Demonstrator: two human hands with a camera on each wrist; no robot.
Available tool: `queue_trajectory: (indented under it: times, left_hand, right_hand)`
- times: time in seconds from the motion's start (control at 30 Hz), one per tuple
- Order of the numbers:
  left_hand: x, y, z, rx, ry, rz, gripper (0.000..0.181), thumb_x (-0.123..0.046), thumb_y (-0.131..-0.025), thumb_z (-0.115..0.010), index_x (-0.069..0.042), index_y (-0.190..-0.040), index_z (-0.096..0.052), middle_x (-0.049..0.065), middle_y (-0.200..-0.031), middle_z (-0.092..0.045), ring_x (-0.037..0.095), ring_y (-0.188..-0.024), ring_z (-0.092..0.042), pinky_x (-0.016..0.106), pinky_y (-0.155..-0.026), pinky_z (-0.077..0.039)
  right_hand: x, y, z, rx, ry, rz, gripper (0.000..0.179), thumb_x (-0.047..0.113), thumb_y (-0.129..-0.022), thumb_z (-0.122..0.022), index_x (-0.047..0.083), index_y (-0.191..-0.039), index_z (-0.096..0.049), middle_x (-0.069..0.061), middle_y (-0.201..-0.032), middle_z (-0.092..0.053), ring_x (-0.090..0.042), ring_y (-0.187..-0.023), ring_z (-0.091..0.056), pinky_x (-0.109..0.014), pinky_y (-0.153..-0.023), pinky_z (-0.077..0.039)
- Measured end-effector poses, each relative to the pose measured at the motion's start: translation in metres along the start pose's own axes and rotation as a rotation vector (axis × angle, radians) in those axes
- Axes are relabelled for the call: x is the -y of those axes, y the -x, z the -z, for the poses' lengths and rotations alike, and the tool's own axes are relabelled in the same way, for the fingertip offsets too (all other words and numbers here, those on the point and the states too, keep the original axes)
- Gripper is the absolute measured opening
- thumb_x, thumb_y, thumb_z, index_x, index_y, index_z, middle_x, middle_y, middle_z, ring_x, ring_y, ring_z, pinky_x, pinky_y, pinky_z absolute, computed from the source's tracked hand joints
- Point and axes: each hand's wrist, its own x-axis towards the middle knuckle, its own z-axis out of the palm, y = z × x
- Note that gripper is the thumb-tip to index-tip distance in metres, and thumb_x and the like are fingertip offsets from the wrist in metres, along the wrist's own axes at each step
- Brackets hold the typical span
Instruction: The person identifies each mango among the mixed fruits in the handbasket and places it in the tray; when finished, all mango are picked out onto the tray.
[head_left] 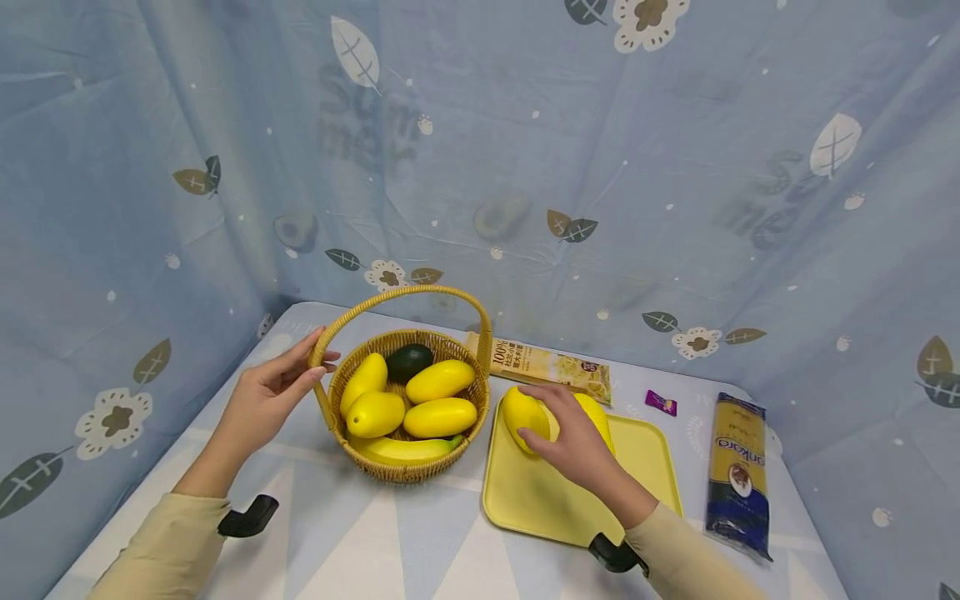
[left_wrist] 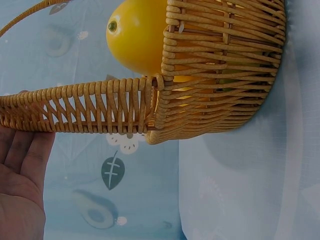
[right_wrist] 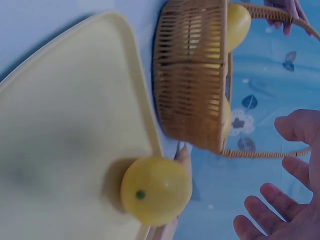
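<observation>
My left hand (head_left: 262,396) grips the side of the arched handle (head_left: 324,358) of a wicker basket (head_left: 405,473). In the basket are several smooth yellow mango-like fruits (head_left: 440,418), a dark green avocado (head_left: 409,362) and a banana (head_left: 401,451). Above the yellow tray (head_left: 540,500), my right hand (head_left: 573,442) is spread over another yellow fruit (head_left: 521,412). The right wrist view shows a gap between its fingers and the yellow fruit (right_wrist: 155,192) below. A second yellow fruit (head_left: 597,418) on the tray is partly hidden behind that hand.
A pasta packet (head_left: 555,371) lies behind the tray, next to the basket. Right of the tray are a small purple wrapped sweet (head_left: 661,403) and a blue and gold packet (head_left: 738,475). Patterned blue curtain (head_left: 480,167) surrounds the table's back and sides.
</observation>
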Motion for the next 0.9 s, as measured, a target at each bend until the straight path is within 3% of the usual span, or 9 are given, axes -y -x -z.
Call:
queue_trajectory:
  times: [0.47,0.9]
  left_hand:
    - [0.001,-0.001,0.001,0.005,0.017,-0.005,0.059,0.001,-0.1,-0.061,-0.019,-0.154,-0.046,0.02,-0.127,-0.068,0.001,-0.108,-0.067,0.013,-0.092,-0.051]
    - [0.001,0.0,0.001,0.0,0.006,0.012,0.059,-0.001,-0.101,-0.061,-0.022,-0.154,-0.047,0.019,-0.127,-0.069,0.0,-0.108,-0.066,0.013,-0.091,-0.051]
  right_hand:
    - [0.05,-0.036,-0.041,0.194,-0.039,0.145,0.059,0.034,-0.095,-0.074,0.026,-0.149,-0.051,-0.001,-0.149,-0.048,-0.022,-0.134,-0.049,-0.046,-0.108,-0.046]
    - [0.076,-0.081,-0.068,0.373,-0.081,0.147,0.064,0.041,-0.096,-0.071,0.032,-0.154,-0.045,0.0,-0.152,-0.046,-0.027,-0.134,-0.051,-0.045,-0.106,-0.048]
